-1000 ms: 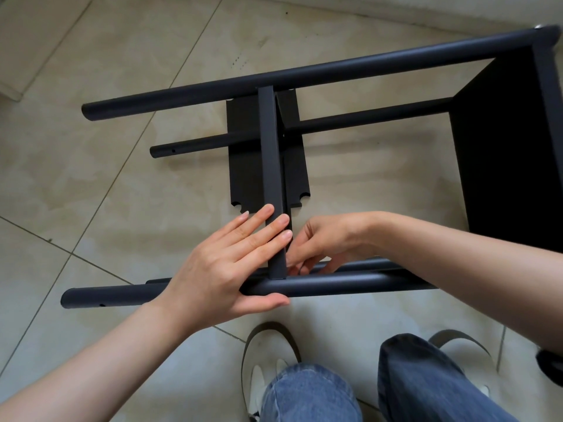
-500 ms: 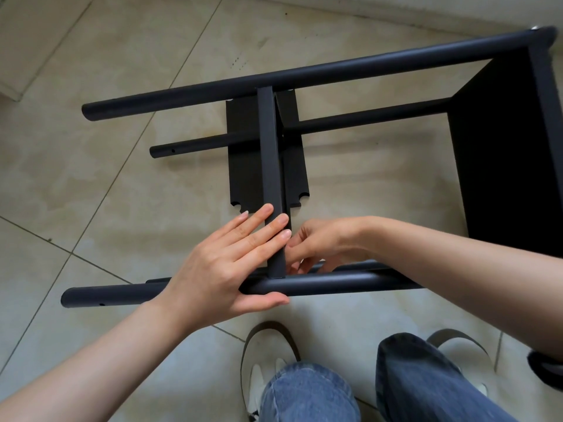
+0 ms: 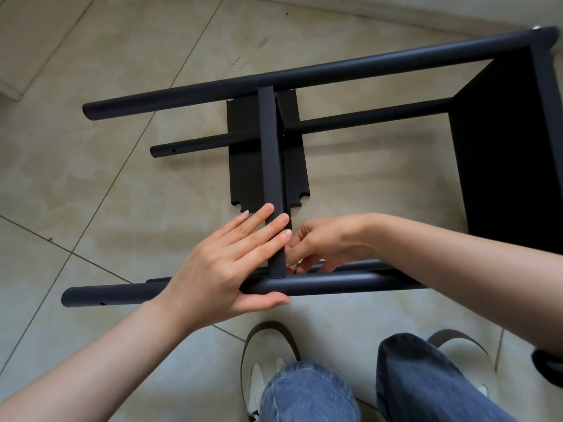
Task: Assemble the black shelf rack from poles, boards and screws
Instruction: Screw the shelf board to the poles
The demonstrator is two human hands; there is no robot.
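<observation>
Left hand (image 3: 225, 266) grip first: fingers laid out straight and flat against the near end of the middle board (image 3: 271, 178), thumb hooked under the near pole (image 3: 320, 284), so it's bracing board and pole together rather than squeezing anything. Right hand (image 3: 323, 242) is tucked in on the other side of that board, just above the near pole, with its fingers curled tight like it's pinching something small. Can't make out what's in that grip, the fingers and the board hide it, so I honestly can't tell.

As for the rack itself, it's lying on its side on the tiled floor (image 3: 91, 193). The far pole (image 3: 304, 77) runs across the top of the view, and a lower pole (image 3: 365, 117) sits closer to the floor behind it, with a screw hole showing near its left end. The middle board stands on edge between the far pole and the near pole, its near end touching the near one. An end board (image 3: 505, 159) is fixed at the right side, joined to the poles there.

Bottom of the view: blue jeans (image 3: 307, 394) and a pair of white shoes (image 3: 262, 370) right beside the near pole.
</observation>
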